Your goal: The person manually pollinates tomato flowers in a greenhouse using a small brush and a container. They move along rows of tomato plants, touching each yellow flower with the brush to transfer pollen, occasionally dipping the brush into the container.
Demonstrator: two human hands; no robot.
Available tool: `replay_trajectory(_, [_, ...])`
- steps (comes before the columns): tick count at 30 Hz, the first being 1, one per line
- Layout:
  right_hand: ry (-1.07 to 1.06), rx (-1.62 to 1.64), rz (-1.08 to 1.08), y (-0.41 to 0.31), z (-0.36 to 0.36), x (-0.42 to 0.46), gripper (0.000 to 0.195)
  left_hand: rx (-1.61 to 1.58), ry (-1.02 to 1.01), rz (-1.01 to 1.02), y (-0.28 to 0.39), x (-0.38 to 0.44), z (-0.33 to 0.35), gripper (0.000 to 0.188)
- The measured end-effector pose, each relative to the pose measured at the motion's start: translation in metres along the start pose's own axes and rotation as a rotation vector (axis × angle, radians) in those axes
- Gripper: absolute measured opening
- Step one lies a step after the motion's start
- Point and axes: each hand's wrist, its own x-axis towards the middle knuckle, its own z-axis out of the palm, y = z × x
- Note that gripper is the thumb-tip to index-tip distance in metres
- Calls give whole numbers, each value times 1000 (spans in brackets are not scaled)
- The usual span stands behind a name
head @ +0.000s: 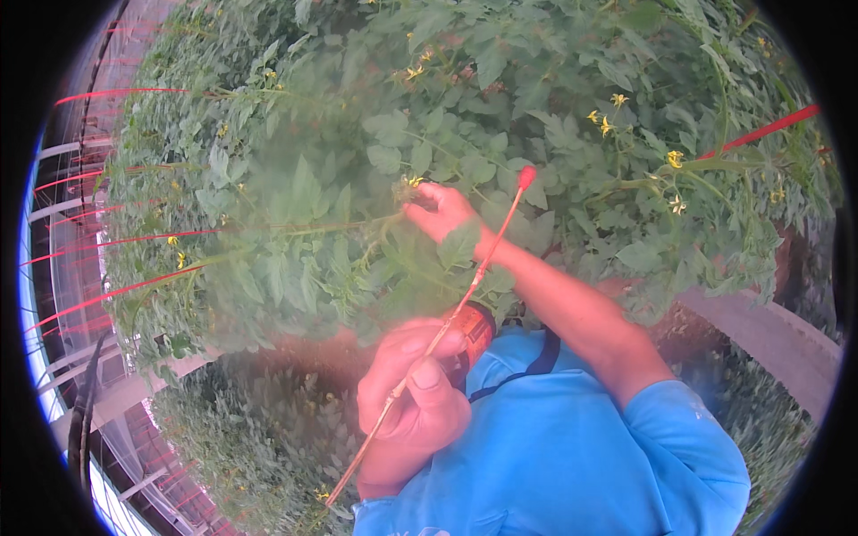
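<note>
My left hand (412,388) grips a thin stick (439,333) between thumb and fingers. The stick slants up to the right and ends in a red, swollen tip (527,176). Behind those fingers shows a jar (477,330) with an orange-red label and a dark end; whether the hand also holds it, I cannot tell. Farther out, my right hand (442,211) pinches a small tomato flower cluster (407,190) with a yellow bloom (415,181). The red tip stands apart from that cluster, to its right. A leaf (461,244) partly covers the right wrist.
Dense tomato plants (301,194) surround both hands. Red strings (161,236) run to the stems from the left, and another red string (761,130) from the right. More yellow flowers (605,125) stand at upper right. A pale beam (771,342) lies at right; a dark strap (546,355) crosses my blue shirt.
</note>
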Motion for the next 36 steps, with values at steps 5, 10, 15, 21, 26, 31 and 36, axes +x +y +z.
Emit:
replay_trajectory(5, [38, 115, 51, 9, 13, -14, 32, 97, 30, -104, -24, -17, 8, 16])
replay_trajectory(10, [107, 161, 103, 19, 23, -21, 34, 388, 32, -19, -44, -37, -9, 17])
replay_trajectory(15, [146, 290, 74, 21, 28, -26, 33, 554, 50, 43, -55, -50, -26, 21])
replay_trajectory(21, [112, 255, 63, 20, 27, -28, 29, 770, -63, 8, -53, -52, -40, 26])
replay_trajectory(26, [96, 266, 55, 21, 26, -31, 29, 856, -57, 31, -53, -49, -40, 26])
replay_trajectory(31, [81, 275, 58, 18, 25, -31, 29, 814, 91, 54, -66, -54, -36, 20])
replay_trajectory(36, [88, 248, 40, 22, 24, -28, 29, 798, -5, -12, -64, -53, -41, 21])
